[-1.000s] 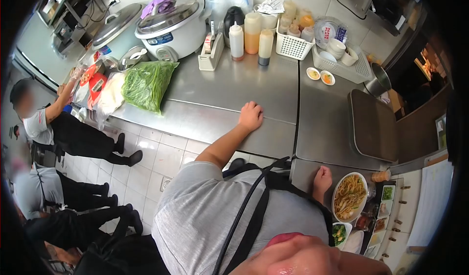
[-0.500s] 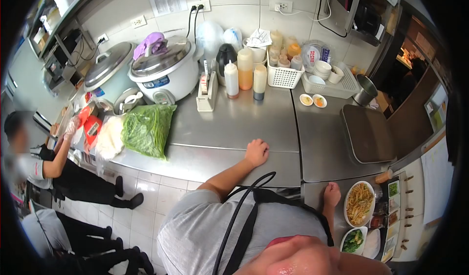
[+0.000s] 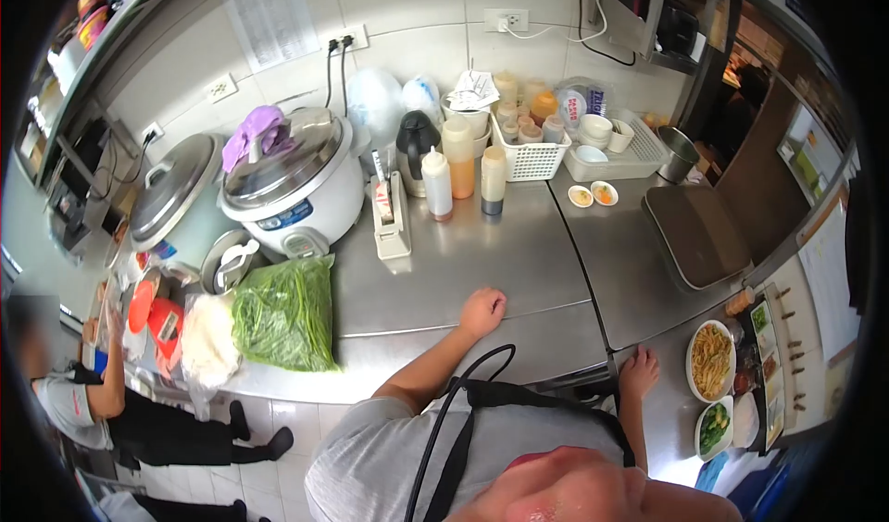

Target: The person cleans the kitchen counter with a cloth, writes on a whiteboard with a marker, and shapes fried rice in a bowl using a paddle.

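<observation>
Two bare hands rest on the steel worktop (image 3: 421, 288), clock directions being read from each hand with twelve toward the top of the view. The left hand (image 3: 482, 312) is loosely closed, its fingers curled under, and touches the worktop near its front edge; whether anything lies inside the curl cannot be told. The right hand (image 3: 639, 371) lies palm down, fingers slightly spread, on the section to the right of the dark seam. Nearest to the right hand, at three o'clock, is the oval dish of noodles (image 3: 711, 362); at four o'clock, just beside that dish, sits the dish of greens (image 3: 714, 429). A brown tray (image 3: 699, 235) lies at one o'clock from the right hand. From the left hand, three squeeze bottles stand upright between eleven and twelve: one clear-white (image 3: 436, 187), one orange-filled (image 3: 458, 159) and one dark at its base (image 3: 493, 181). A tape dispenser (image 3: 391, 221) stands between ten and eleven, a rice cooker (image 3: 298, 184) with a purple cloth (image 3: 256, 137) on its lid at ten, and a bag of green leaves (image 3: 285, 316) at nine. Two small side dishes, one pale (image 3: 581, 197) and one orange (image 3: 605, 194), sit between one and two. Well apart, toward nine, another person (image 3: 74, 402) stands beside the worktop's far left end.
</observation>
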The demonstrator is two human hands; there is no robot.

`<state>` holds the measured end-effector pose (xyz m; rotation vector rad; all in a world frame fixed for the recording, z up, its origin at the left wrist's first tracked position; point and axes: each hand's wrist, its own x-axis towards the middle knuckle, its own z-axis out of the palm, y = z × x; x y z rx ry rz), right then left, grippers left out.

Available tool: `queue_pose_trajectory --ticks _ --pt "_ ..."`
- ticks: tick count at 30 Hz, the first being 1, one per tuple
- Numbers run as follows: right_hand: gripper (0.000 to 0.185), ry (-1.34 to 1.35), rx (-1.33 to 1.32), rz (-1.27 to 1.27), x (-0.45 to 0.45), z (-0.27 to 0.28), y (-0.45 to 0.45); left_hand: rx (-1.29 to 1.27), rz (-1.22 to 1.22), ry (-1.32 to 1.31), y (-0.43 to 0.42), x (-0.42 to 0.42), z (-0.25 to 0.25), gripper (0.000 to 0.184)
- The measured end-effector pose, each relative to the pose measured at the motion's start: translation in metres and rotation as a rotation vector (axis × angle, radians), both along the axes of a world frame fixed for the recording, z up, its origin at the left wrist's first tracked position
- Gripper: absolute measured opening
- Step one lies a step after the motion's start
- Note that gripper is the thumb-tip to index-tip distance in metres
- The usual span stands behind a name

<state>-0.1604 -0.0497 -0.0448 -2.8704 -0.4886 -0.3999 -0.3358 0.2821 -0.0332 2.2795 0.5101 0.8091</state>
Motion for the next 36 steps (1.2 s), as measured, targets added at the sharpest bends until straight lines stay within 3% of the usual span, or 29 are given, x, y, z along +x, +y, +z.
queue_pose_trajectory --ticks 36 --pt "0.034 0.013 0.137 -0.063 -0.013 0.006 0.006 0.042 -0.145 -0.047 -0.001 -0.005 0.005 0.004"
